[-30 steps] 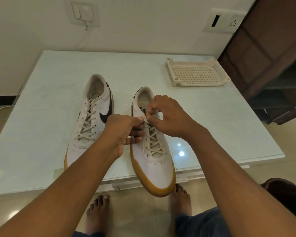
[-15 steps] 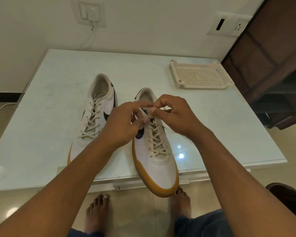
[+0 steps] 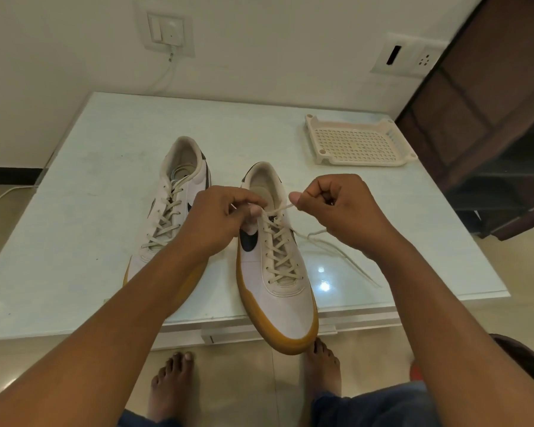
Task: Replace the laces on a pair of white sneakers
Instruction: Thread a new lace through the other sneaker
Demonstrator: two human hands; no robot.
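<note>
Head view, tray: perforated plastic tray (image 3: 364, 162) lies on the table (image 3: 105, 149) at its far right corner.
Left-side sneaker: the left-side sneaker (image 3: 179, 192) stands on the table, laced, with lace ends coiled inside its opening.
Right-side sneaker: the right-side sneaker (image 3: 275, 303) is beside it, its toe overhanging the table's near edge.
Left hand: the left hand (image 3: 219, 220) has its fingers curled, pinching the lace (image 3: 279, 209) at the top eyelets.
Right hand: the right hand (image 3: 336, 204) is clenched, thumb and fingers pinching the lace, which runs taut between the hands.
Change: half a second ago the hands met over the tongue. Now the right hand has drawn off to the right, and a loose lace end trails on the table.
</note>
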